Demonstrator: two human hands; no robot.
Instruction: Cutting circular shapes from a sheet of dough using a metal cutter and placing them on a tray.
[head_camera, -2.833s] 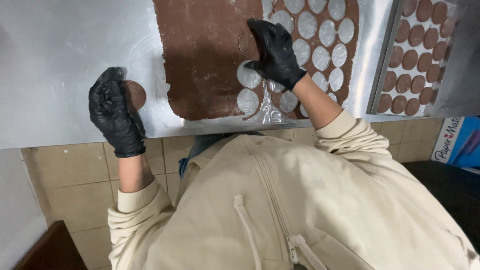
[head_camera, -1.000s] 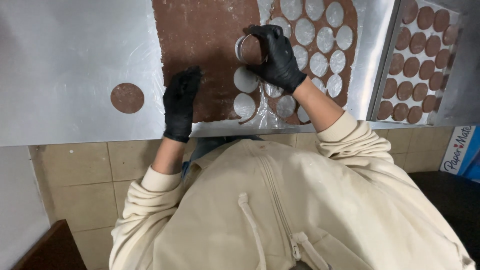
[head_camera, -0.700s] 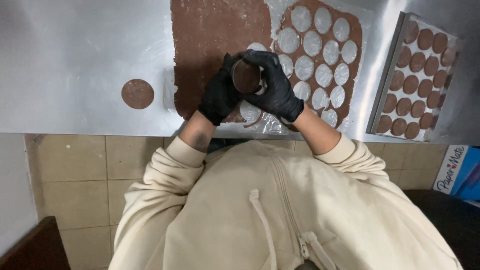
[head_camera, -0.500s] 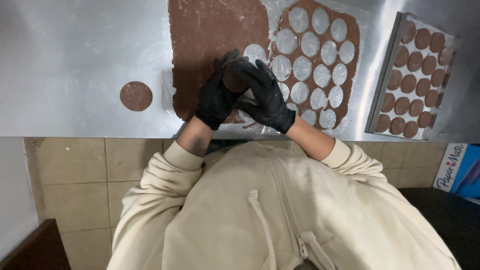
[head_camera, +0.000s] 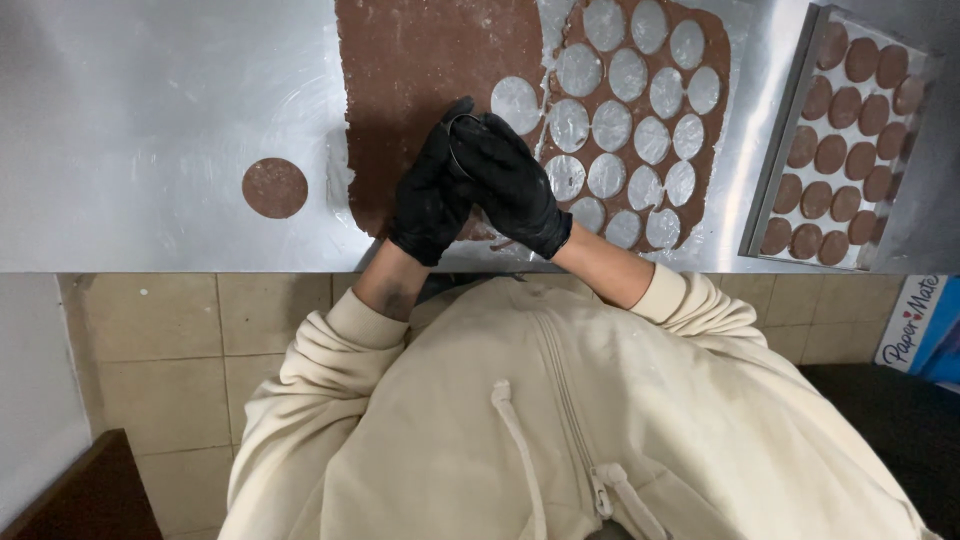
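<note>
- Left hand (head_camera: 430, 205) and right hand (head_camera: 512, 185) (both gloved black): fingers clamped together on the round cutter (head_camera: 458, 150), pressed onto the brown dough sheet (head_camera: 435, 60).
- A cut disc (head_camera: 275, 187) lies left of the dough sheet.

Steel worktop (head_camera: 150, 120), beige tiled floor (head_camera: 190, 340), dark wooden furniture corner (head_camera: 80, 500).

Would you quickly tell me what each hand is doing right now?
Left hand: closed around the round cutter, over the brown dough sheet.
Right hand: closed on the same cutter.
</note>
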